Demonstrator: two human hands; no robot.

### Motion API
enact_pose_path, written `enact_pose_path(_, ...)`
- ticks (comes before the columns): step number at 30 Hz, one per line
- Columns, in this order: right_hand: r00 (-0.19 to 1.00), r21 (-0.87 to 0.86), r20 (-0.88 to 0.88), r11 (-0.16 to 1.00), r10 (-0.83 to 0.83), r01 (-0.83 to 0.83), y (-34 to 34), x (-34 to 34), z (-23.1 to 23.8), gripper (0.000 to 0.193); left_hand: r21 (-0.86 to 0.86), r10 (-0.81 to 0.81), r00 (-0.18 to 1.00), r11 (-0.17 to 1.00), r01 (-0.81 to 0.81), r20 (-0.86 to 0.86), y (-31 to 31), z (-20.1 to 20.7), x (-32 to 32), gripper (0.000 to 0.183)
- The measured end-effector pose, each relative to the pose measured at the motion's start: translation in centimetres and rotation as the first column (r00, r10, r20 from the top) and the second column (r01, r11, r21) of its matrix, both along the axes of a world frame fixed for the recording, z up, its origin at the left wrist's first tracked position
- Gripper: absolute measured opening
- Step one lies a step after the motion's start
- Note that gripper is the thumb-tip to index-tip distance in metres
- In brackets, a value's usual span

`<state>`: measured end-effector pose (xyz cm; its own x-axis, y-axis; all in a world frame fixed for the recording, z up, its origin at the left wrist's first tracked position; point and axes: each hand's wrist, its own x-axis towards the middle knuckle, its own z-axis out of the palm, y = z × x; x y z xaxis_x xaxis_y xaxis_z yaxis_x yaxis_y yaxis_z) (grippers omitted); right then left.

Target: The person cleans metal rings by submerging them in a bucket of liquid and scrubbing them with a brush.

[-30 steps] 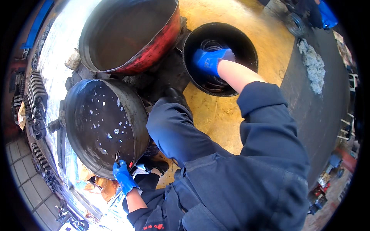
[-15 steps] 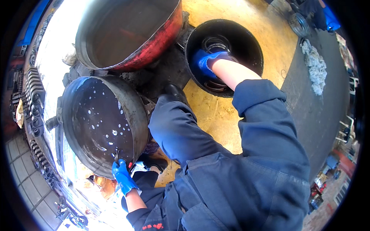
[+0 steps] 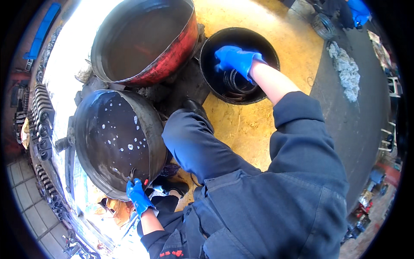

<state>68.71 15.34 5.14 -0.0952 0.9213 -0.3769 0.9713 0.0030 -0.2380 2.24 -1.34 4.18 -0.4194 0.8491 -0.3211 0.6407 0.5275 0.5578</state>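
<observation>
My left hand, in a blue glove, is closed on a few thin dark metal rings at the near rim of a round metal basin. Dark liquid with white foam specks fills that basin. Over the black tub is my right hand, also gloved in blue. Its fingers bend down toward the tub's inside, and their tips are blurred, so I cannot tell whether they hold anything. Several metal rings lie in the tub below the wrist.
A larger red-sided basin of murky liquid stands at the far left. Metal parts line the left edge. A pale rag bundle and a coil of wire lie at the right. My knee is between basin and tub.
My right hand has risen from deep in the tub toward its far side, uncovering more of the rings. My left hand stays on its rings at the basin rim. The view has shifted slightly.
</observation>
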Motion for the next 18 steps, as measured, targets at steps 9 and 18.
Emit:
enact_pose_path(9, 0.5, -0.082, -0.765, 0.831, -0.406, 0.55, -8.0, 2.2, 6.9, 0.047, 0.073, -0.099, 0.984, 0.991, 0.11, -0.151, -0.2, -2.6, -3.6, 0.022)
enact_pose_path(18, -0.403, -0.62, -0.785, 0.58, -0.471, 0.529, -11.6, -1.5, 11.9, 0.042, 0.115, -0.159, 0.945, 0.973, 0.198, -0.286, -0.9, 0.0, -1.0, 0.026)
